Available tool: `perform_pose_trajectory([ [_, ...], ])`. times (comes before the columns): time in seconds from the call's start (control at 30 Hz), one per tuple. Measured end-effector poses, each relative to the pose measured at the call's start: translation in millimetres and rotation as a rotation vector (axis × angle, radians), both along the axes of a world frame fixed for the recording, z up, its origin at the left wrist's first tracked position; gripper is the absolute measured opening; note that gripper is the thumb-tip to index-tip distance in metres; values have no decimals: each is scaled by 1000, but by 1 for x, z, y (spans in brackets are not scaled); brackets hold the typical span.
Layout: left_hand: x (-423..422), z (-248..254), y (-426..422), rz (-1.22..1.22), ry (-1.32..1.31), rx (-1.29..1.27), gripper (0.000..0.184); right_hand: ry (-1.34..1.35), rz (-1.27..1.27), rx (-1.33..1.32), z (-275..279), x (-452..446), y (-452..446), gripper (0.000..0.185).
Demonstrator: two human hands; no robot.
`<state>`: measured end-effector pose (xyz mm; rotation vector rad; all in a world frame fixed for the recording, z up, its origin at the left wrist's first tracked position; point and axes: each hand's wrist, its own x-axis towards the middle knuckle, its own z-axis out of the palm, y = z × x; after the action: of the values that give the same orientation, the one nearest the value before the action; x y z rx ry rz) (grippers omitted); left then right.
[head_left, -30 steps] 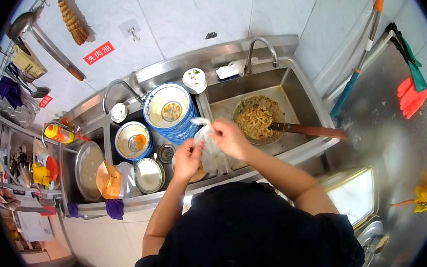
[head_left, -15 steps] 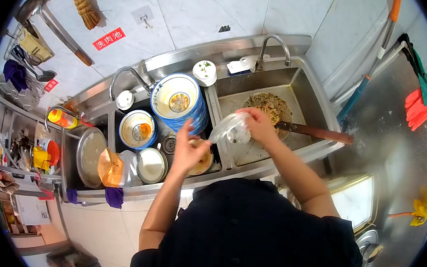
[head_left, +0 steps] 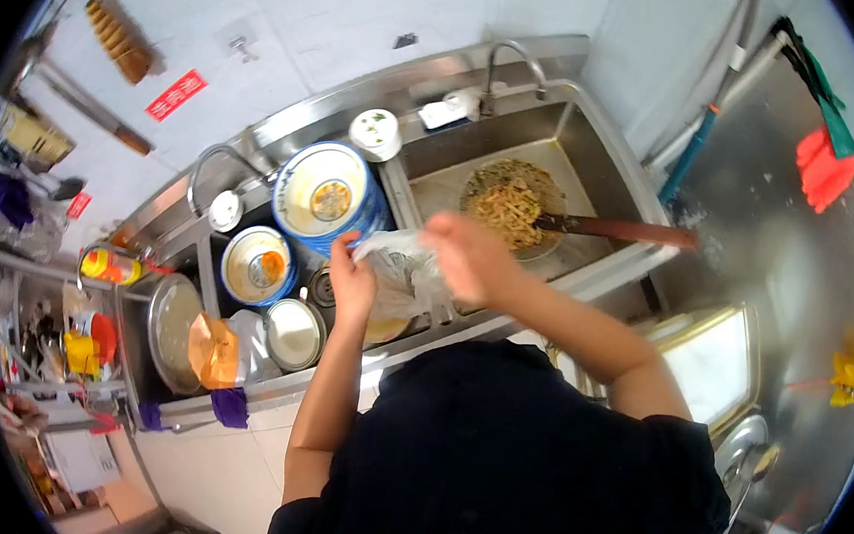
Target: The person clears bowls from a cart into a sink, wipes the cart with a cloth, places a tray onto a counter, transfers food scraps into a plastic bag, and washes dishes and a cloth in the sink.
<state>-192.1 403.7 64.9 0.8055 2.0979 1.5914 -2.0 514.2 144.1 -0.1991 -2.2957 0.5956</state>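
A thin clear plastic bag [head_left: 396, 277] is stretched between my hands over the front of the sinks. My left hand [head_left: 353, 279] pinches its left side with thumb and fingers. At the bag's right side, my right hand [head_left: 470, 260] is closed on it, its fingers smeared by motion. Just beyond my right hand, a heap of food scraps [head_left: 510, 208] sits in the right basin, with a brown wooden handle [head_left: 616, 229] sticking out to the right. Behind my left hand stands a stack of blue-rimmed bowls [head_left: 324, 194]; a yellowish bowl [head_left: 385, 330] lies partly hidden beneath the bag.
In the middle basin are another food-stained bowl [head_left: 259, 266] and a white lidded tub [head_left: 294, 334]. A large round pot [head_left: 173, 332] fills the left basin. Faucets [head_left: 516, 58] rise along the back ledge beside a white container [head_left: 375, 134]. A steel counter [head_left: 751, 232] lies to the right.
The bag has spread from a bunched shape into a wider, hanging sheet. My right hand has moved left and toward me, away from the scraps. The whole view has shifted slightly.
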Motion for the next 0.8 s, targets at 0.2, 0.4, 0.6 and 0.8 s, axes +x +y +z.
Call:
perform_pose_trajectory([
  [0.2, 21, 23, -3, -93, -219, 169, 39, 81, -17, 248, -24, -15, -41, 27],
  [0.4, 23, 40, -5, -8, -420, 130, 48, -46, 221, -71, -28, -9, -50, 30],
  [0.6, 64, 85, -11, -332, -759, 95, 46, -636, -171, -414, -101, -32, -14, 38],
  [0.8, 29, 40, -45, -925, 425, -177, 32, -753, -424, 69, -102, 29, 57, 76],
])
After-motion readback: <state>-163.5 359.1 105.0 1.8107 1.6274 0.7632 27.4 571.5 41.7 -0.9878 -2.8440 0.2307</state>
